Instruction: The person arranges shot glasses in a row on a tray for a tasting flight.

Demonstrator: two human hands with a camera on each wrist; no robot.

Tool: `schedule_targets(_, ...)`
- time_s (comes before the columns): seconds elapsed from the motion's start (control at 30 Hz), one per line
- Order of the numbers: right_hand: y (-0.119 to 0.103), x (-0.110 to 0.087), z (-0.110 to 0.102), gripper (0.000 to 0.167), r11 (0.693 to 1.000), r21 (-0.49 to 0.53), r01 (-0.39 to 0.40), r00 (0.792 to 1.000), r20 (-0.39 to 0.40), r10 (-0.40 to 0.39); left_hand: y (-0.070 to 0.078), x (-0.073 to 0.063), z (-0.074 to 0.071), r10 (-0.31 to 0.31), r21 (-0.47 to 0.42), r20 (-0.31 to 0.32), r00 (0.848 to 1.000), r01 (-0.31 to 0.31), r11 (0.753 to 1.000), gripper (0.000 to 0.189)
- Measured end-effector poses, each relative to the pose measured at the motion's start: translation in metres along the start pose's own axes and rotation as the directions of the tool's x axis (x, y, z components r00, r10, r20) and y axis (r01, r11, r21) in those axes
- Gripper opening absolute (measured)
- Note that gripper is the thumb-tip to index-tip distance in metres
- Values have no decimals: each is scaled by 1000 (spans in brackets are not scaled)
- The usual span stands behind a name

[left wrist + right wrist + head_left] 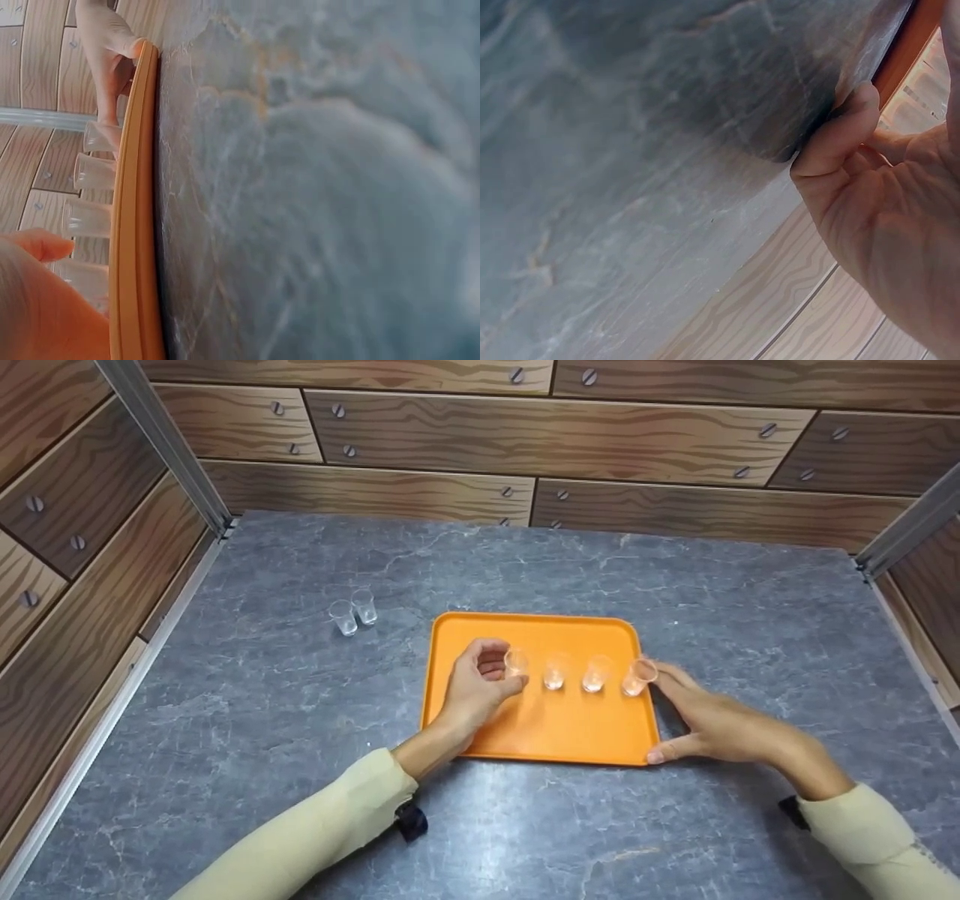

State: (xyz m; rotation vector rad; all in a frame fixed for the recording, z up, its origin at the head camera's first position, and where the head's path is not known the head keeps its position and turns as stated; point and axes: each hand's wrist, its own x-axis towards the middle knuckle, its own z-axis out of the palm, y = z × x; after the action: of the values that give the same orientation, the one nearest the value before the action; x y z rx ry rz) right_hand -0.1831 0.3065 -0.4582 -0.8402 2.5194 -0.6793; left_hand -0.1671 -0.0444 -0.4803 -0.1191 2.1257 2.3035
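- Glass (pixel 516 658) at the centre of the head view, leftmost of four in a row over the tray (pixel 555 731); the left hand's (pixel 469 694) fingers curl round it, seemingly in a pinch.
- Right hand (pixel 712 726), right of centre, holds thumb and fingers wide apart along the tray's right edge, beside the end glass (pixel 634 682).
- Best, I judge, to keep the glass upright, its base flat before the fingers part, clear of the next glass (pixel 554 679).
- Light, steady right-hand contact should stop the tray sliding on the bench (pixel 300 720).
- Two more glasses (pixel 344 619) stand at upper left.
- Thumb hides the held glass's base, so I cannot tell whether it touches the tray; the right wrist view cuts off most of the tray.
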Motion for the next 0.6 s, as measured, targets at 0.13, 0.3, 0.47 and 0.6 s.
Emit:
schedule_targets(0.13, 0, 1, 0, 120, 1000, -5, 9, 1000, -4, -9, -1, -2, -6, 13, 3, 3, 1000, -13, 1000, 59)
schedule_targets(0.3, 0, 1, 0, 122, 1000, -17, 8, 1000, 2, -8, 0, -5, -15, 28, -16, -12, 1000, -28, 999, 60)
schedule_targets(0.47, -1, 0, 0, 121, 1000, -20, -1, 1000, 12, 2, 2, -9, -23, 48, -40, -25, 999, -49, 998, 59)
schedule_targets(0.6, -2, 0, -2, 123, 999, -24, -21, 1000, 15, 21, 3, -9, -28, 65, -60, -39, 997, -68, 996, 57)
